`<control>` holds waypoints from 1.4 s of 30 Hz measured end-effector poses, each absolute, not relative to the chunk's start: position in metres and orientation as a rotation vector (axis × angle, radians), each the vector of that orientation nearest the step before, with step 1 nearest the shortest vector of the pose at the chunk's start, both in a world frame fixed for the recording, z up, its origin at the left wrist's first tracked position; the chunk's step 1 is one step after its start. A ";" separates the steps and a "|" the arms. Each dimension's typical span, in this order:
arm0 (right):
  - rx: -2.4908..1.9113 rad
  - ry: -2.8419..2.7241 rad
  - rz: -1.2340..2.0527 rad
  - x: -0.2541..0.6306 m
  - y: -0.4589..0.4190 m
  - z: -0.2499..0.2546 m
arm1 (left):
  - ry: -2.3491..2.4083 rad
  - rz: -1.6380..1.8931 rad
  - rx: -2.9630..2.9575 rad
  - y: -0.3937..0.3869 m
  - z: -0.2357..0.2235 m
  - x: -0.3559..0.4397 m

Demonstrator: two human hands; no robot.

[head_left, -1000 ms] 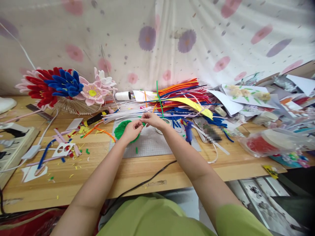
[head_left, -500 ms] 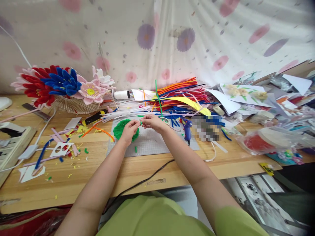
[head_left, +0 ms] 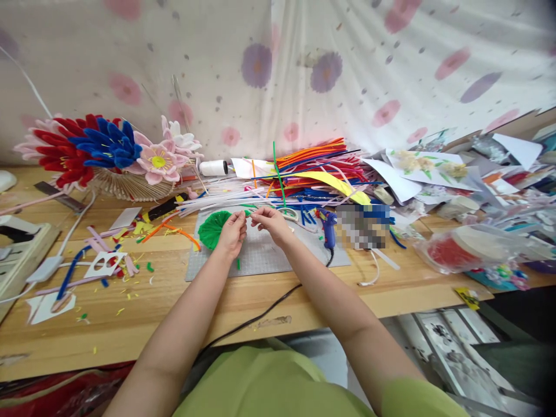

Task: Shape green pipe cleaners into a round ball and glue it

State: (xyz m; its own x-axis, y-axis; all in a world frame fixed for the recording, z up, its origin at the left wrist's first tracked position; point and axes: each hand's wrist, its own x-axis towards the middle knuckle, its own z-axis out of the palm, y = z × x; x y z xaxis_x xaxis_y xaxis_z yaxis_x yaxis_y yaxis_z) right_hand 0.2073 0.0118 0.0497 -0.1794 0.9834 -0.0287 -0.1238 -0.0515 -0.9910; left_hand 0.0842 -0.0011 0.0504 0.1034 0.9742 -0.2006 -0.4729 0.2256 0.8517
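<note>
Over the grey cutting mat (head_left: 278,260), my left hand (head_left: 234,233) pinches a short green pipe cleaner piece (head_left: 248,212) between thumb and fingers. My right hand (head_left: 271,223), closed in a pinch, is right beside it at the piece's other end. Most of the piece is hidden by fingertips. Just left of my left hand lies a round, ruffled green pipe cleaner disc (head_left: 212,230), partly covered by that hand. A small green offcut (head_left: 238,264) rests on the mat below.
A blue glue gun (head_left: 329,229) lies right of my hands, its black cord (head_left: 264,313) crossing the table. Behind are bundled pipe cleaners (head_left: 313,152). Fuzzy flowers (head_left: 108,145) stand at the left, above scattered scraps (head_left: 125,272). Bagged supplies (head_left: 460,252) crowd the right.
My left hand has moved slightly right and turned, uncovering more of the green disc's left part. My right hand stays close to it, fingers still pinched. The view has shifted slightly.
</note>
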 end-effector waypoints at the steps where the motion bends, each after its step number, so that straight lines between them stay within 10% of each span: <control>1: -1.070 -1.314 1.310 0.206 0.010 0.050 | 0.892 1.219 0.681 -0.002 0.050 0.085; 16: -1.185 -2.093 -0.028 0.211 0.001 0.057 | 0.981 1.337 0.673 -0.005 0.048 0.094; 42: -1.167 -2.007 0.080 0.207 -0.001 0.048 | 0.955 1.337 0.624 -0.013 0.044 0.096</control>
